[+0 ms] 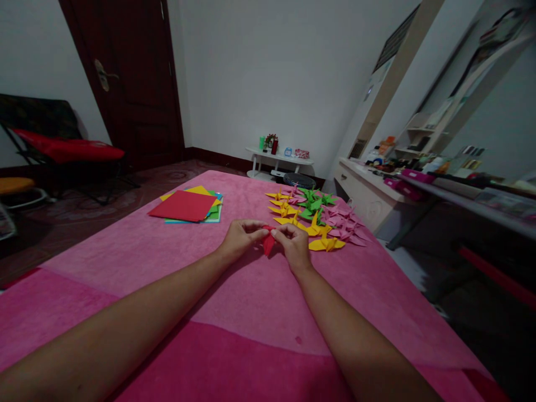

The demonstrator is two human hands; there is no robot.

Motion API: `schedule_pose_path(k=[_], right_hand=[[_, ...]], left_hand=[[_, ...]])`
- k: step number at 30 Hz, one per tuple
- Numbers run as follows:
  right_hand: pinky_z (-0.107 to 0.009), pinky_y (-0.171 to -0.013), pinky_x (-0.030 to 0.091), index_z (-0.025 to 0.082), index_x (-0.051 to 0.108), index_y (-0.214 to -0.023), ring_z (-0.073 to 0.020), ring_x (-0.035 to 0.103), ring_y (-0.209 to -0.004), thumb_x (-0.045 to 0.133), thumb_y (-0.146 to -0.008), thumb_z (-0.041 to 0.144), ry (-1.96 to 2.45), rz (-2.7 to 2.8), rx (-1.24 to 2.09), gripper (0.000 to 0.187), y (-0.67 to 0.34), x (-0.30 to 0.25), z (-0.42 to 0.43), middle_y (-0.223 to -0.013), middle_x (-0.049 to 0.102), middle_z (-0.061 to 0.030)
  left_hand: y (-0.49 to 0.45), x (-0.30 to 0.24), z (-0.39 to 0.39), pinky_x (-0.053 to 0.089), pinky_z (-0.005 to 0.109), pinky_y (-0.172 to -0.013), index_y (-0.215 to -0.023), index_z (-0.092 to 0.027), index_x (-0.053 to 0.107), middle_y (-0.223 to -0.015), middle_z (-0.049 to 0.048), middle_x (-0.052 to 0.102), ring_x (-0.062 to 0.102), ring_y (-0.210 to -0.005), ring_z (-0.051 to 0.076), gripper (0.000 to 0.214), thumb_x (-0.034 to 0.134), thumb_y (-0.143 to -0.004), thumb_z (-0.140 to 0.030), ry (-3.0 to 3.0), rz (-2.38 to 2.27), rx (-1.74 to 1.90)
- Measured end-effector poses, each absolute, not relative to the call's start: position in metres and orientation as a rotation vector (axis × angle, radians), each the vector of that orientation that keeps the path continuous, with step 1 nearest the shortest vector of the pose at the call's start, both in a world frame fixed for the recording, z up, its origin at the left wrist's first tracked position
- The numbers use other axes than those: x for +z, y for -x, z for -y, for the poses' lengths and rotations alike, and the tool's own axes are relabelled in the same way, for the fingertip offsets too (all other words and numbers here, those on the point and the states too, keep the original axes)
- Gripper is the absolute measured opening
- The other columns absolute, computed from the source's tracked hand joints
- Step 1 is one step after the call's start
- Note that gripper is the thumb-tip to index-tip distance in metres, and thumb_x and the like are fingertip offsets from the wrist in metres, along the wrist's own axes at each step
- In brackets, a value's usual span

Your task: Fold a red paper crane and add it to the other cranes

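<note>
Between both hands, a small folded piece of red paper (268,243) is held just above the pink cloth, its narrow point hanging downward. My left hand (243,234) pinches its upper left side between thumb and fingers. From the other side, my right hand (295,241) grips the upper right part in the same way. The fingers cover much of the top of the paper. Just beyond my right hand lie several folded paper cranes: yellow cranes (326,244), green cranes (312,202) and pink cranes (345,223).
A stack of coloured paper sheets (183,205), red on top, lies left on the pink-covered table (167,312). Behind stands a small white shelf table (280,156) with bottles. A cluttered dresser (377,181) is at right, a folding chair (67,148) at left.
</note>
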State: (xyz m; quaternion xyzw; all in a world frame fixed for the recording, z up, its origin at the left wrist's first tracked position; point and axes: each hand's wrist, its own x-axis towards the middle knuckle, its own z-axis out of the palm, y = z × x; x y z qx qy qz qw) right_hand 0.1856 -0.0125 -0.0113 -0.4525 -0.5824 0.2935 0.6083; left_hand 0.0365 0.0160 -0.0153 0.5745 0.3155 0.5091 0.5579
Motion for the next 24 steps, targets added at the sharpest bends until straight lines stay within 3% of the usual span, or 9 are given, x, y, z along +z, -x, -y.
schedule_pose_path(k=[7,17,24], right_hand=[[-0.022,-0.052,0.036,0.014,0.062,-0.065,-0.0098,0.045,-0.053,0.063,-0.069,0.027,1.005,1.371,0.779,0.014,-0.187,-0.013,0.011,-0.058,0.054,0.0019],[-0.020,-0.048,0.030,0.016,0.055,-0.061,-0.0092,0.041,-0.050,0.054,-0.079,0.034,1.128,1.690,0.609,0.026,-0.188,-0.026,0.003,-0.054,0.047,0.0035],[-0.021,-0.046,0.027,0.016,0.052,-0.053,-0.0083,0.038,-0.046,0.053,-0.079,0.031,1.141,1.683,0.630,0.030,-0.185,-0.025,0.007,-0.047,0.044,0.0040]], left_hand=[[-0.034,-0.017,-0.020,0.043,0.022,-0.050,-0.078,-0.011,0.071,-0.064,0.0053,0.068,0.055,-0.049,0.010,0.027,0.074,-0.062,-0.032,-1.392,-0.761,1.205],[-0.032,-0.017,-0.023,0.038,0.020,-0.048,-0.064,-0.010,0.068,-0.055,0.0018,0.062,0.050,-0.048,0.009,0.018,0.069,-0.060,-0.027,-1.525,-0.858,1.185],[-0.037,-0.022,-0.025,0.022,0.019,-0.041,-0.047,-0.012,0.051,-0.043,-0.0043,0.041,0.034,-0.041,0.005,0.035,0.058,-0.072,-0.035,-1.680,-0.970,1.217]])
